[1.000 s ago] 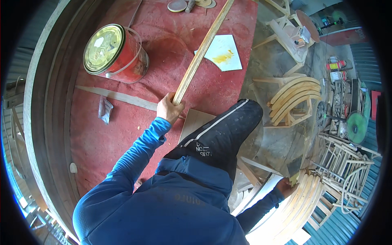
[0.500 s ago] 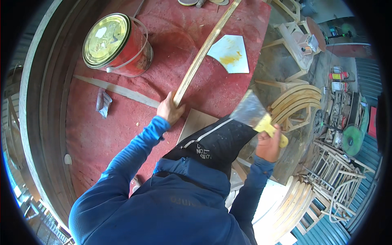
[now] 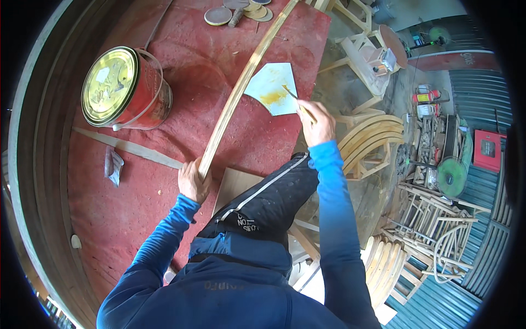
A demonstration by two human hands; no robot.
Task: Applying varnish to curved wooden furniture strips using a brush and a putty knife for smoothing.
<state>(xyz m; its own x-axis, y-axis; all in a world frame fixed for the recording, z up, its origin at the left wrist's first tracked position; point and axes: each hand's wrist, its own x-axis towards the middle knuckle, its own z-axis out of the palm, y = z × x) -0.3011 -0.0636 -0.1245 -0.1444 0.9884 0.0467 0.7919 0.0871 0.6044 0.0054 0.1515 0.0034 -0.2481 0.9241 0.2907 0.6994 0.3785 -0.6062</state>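
Note:
My left hand (image 3: 193,181) grips the near end of a long curved wooden strip (image 3: 241,88) that runs up and away across the red table top (image 3: 137,208). My right hand (image 3: 318,123) holds a thin stick (image 3: 296,98) whose tip touches a pale blue-white plate (image 3: 272,86) smeared with yellow glue. The plate lies just right of the strip. My raised knee in dark trousers (image 3: 268,203) sits between my two arms.
A red can with a gold lid (image 3: 123,90) stands at the left. A flat wooden slat (image 3: 129,148) and a crumpled scrap (image 3: 112,164) lie near it. Round discs (image 3: 235,12) lie at the far edge. Curved chair parts (image 3: 370,140) and wooden frames (image 3: 433,225) fill the floor at the right.
My right hand came up from low on the right, past my knee, to the plate and now holds the stick at the glue. My left hand stayed on the strip.

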